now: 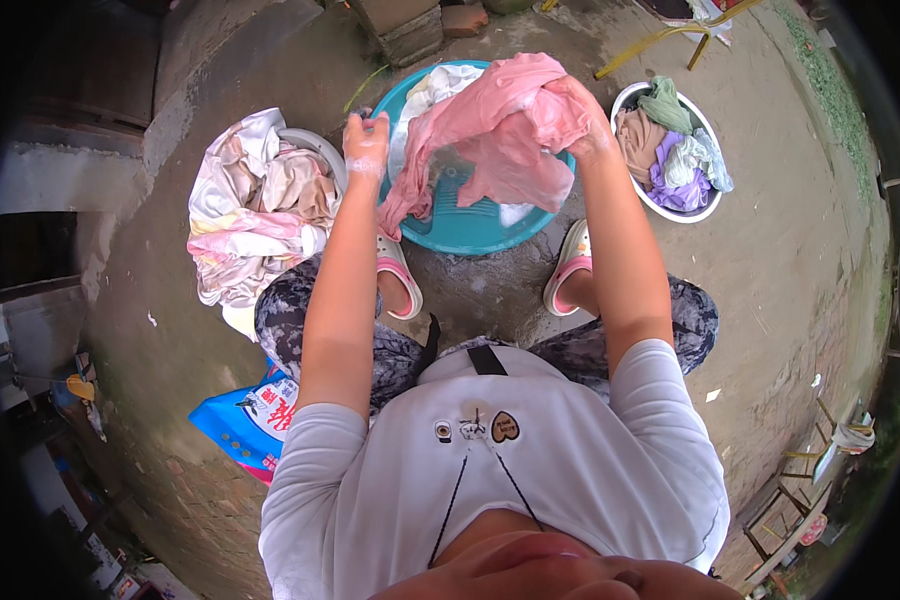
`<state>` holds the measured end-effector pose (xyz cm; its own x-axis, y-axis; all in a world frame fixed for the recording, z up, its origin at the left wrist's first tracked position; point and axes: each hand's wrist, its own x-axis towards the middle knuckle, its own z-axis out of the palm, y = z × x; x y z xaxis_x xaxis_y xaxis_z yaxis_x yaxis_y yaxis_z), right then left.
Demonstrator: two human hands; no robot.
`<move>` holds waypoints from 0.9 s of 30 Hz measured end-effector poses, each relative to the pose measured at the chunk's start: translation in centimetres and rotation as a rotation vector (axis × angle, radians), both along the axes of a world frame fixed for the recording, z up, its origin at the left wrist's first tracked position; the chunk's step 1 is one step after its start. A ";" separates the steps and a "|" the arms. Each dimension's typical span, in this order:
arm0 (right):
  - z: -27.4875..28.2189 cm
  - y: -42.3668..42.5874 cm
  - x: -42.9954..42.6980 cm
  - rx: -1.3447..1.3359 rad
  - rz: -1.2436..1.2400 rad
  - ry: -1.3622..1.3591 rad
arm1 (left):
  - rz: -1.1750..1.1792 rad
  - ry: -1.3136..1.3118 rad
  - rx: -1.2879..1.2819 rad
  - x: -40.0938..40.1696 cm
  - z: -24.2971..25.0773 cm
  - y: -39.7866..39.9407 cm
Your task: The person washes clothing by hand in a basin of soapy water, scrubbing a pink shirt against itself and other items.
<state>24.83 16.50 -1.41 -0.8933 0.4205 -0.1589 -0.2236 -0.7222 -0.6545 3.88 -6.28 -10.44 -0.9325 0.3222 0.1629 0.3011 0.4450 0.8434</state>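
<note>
My right hand grips a wet, bunched pink garment, raised over a teal plastic basin. Folds of the garment hang down to the left, past the basin's near left rim. At the basin's left edge is my left hand, with suds on its wrist and the fingers curled. Something small and dark shows by its fingertips, too unclear to name. Inside the basin I see a ribbed washboard surface, soapy water and white wet cloth at the far side.
Left of the basin, a grey tub overflows with pale patterned fabric. A white basin of coloured clothes stands to the right. A blue printed bag lies by my left knee. Bricks and a yellow metal frame are beyond.
</note>
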 end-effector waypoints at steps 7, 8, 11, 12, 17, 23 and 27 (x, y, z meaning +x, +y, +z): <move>4.9 -0.5 -2.1 -0.050 0.183 0.079 | -0.374 -1.148 0.330 12.7 -1.4 2.6; 5.3 -1.3 -2.4 0.066 0.016 0.044 | -0.311 -1.043 0.386 12.6 -3.3 3.1; 5.9 -1.3 -2.3 0.155 0.018 0.015 | -0.278 -1.023 0.593 11.0 -5.5 4.7; 7.8 -2.8 -2.2 0.156 0.072 -0.013 | -0.308 -1.104 0.721 10.3 -5.9 5.0; 9.0 -4.1 -2.4 0.192 0.525 0.346 | -0.325 -1.320 1.220 8.8 -4.8 6.9; 6.3 -1.5 -0.5 0.786 0.556 -0.460 | -0.247 -1.322 1.513 6.3 -4.3 5.4; 0.9 -0.5 1.3 1.842 0.840 -0.745 | -0.211 -1.319 1.576 6.0 -4.4 5.2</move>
<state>26.13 15.97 -0.50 -0.8828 0.1111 -0.4565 0.2860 0.8979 -0.3347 9.88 -1.09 -14.89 -0.6704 0.7007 -0.2441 -0.7349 -0.6724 0.0883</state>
